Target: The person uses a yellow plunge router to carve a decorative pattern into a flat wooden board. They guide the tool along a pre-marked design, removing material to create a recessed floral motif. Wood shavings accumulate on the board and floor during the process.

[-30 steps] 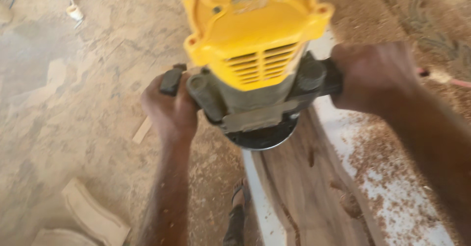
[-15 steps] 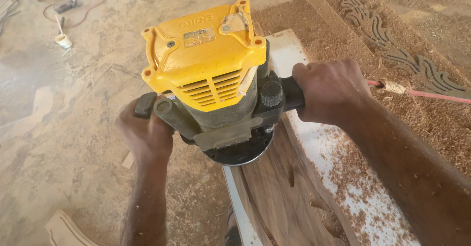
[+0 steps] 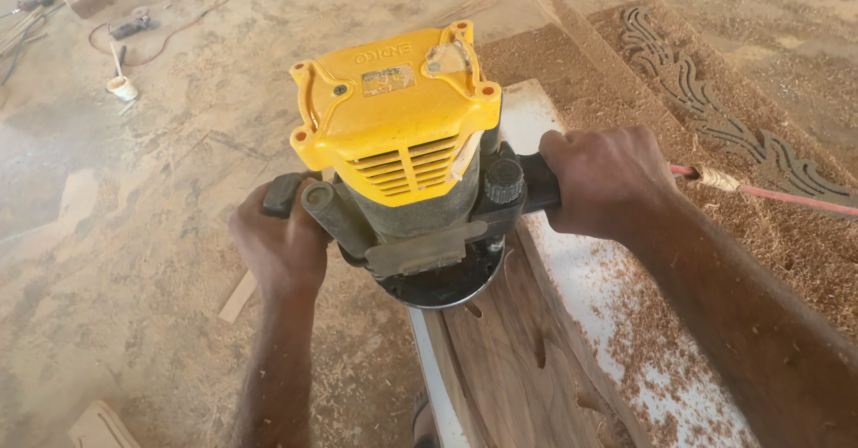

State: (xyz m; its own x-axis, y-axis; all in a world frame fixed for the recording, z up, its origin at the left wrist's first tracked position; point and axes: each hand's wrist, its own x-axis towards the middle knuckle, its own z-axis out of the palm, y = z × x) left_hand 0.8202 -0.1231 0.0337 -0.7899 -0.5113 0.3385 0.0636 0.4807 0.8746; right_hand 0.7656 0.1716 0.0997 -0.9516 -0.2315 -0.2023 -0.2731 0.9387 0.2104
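Router (image 3: 398,135) sits between both hands: left hand (image 3: 281,247) and right hand (image 3: 608,180) each clenched around a side handle; wooden plank (image 3: 514,367) runs near-to-far beneath.

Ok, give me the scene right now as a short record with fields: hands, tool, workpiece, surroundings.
left hand: gripping the router's left side handle
right hand: gripping the right side handle
router: yellow top, round base resting on the wooden board
wooden board: dark, lies on a white panel strewn with sawdust
red cord: runs off to the right
carved panel: upper right, amid sawdust
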